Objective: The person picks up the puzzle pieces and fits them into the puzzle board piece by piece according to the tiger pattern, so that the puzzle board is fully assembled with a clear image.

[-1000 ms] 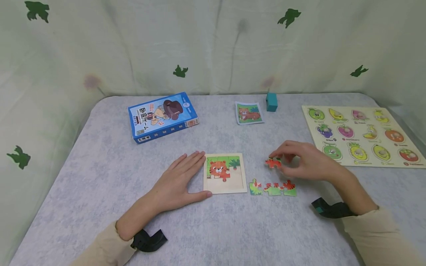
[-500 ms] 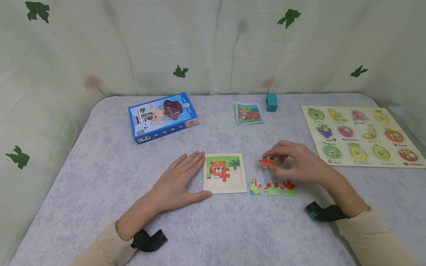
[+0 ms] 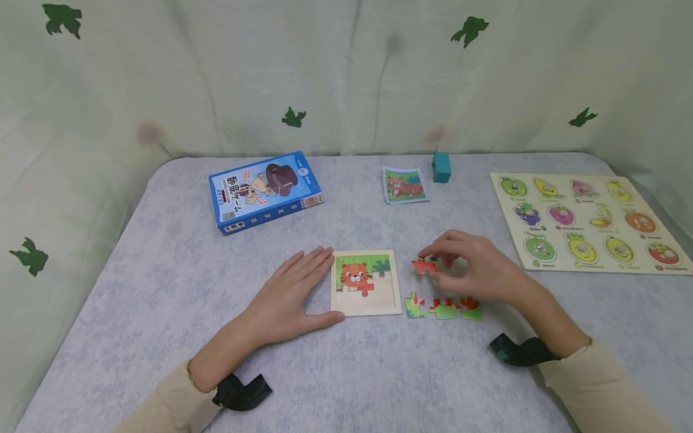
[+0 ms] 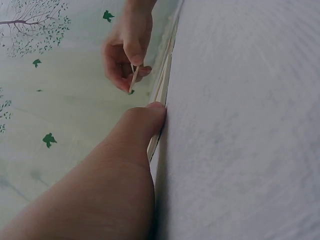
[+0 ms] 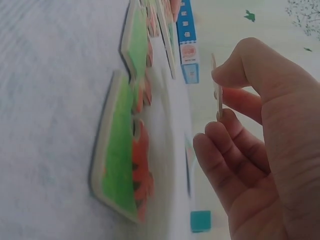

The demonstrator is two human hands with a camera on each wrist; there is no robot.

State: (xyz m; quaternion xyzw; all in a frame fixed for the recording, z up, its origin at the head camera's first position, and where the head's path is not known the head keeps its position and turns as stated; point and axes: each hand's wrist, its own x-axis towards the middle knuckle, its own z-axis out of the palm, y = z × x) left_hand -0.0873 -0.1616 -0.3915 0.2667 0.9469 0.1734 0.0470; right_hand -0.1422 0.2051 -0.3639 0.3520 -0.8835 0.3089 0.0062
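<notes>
My right hand (image 3: 476, 264) pinches an orange jigsaw piece (image 3: 425, 265) between thumb and fingers, held above the table to the right of a square puzzle tray (image 3: 397, 294). In the right wrist view that piece (image 5: 218, 95) appears edge-on. The tray has a tiger face and green pieces set in its upper part; its lower part is bare wood. With fingers straight, my left hand (image 3: 289, 297) rests against the tray's left side, thumb at the lower corner. Three loose pieces lie in a row right of the tray, the rightmost one (image 3: 470, 308) green and orange.
A tiger picture card (image 3: 405, 185) and a small teal block (image 3: 441, 167) lie at the back. On the back left is a blue game box (image 3: 265, 191). A fruit board (image 3: 595, 222) occupies the right side. A printed curtain (image 3: 346, 72) hangs behind.
My right hand has moved left toward the tray, carrying the orange jigsaw piece. The left hand and the tray have stayed in place.
</notes>
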